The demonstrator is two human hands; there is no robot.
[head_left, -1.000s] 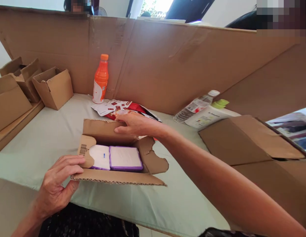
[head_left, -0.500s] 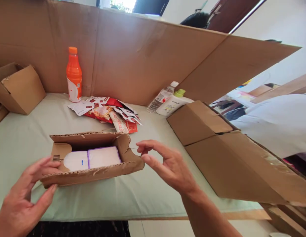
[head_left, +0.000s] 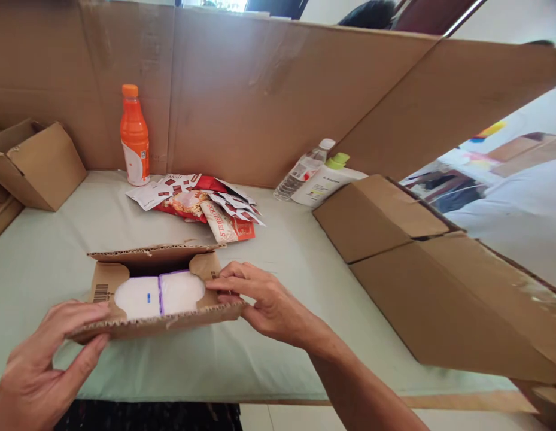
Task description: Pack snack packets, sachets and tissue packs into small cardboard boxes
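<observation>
A small cardboard box (head_left: 156, 254) stands on the pale green cloth in front of me, its long flaps raised and both short end flaps folded inward. Inside lie two white packs with purple edges (head_left: 176, 293), partly covered by the end flaps. My left hand (head_left: 57, 353) pinches the left corner of the near flap, thumb outside and fingers over the top. At the opposite end, my right hand (head_left: 269, 302) has its fingers on the right end flap and its thumb by the near flap's right corner.
Behind the box lie several snack packets (head_left: 201, 203). An orange bottle (head_left: 134, 137) stands by the cardboard wall (head_left: 242, 96). A clear bottle (head_left: 300, 170) and a white bottle with a green cap (head_left: 327, 182) lean at the back. Cardboard boxes (head_left: 389, 257) line the right; another box (head_left: 48, 161) is at left.
My right hand has moved left onto the box and folded its right end flap inward over the packs. My left hand stays at the left corner, its fingers closer to the near flap.
</observation>
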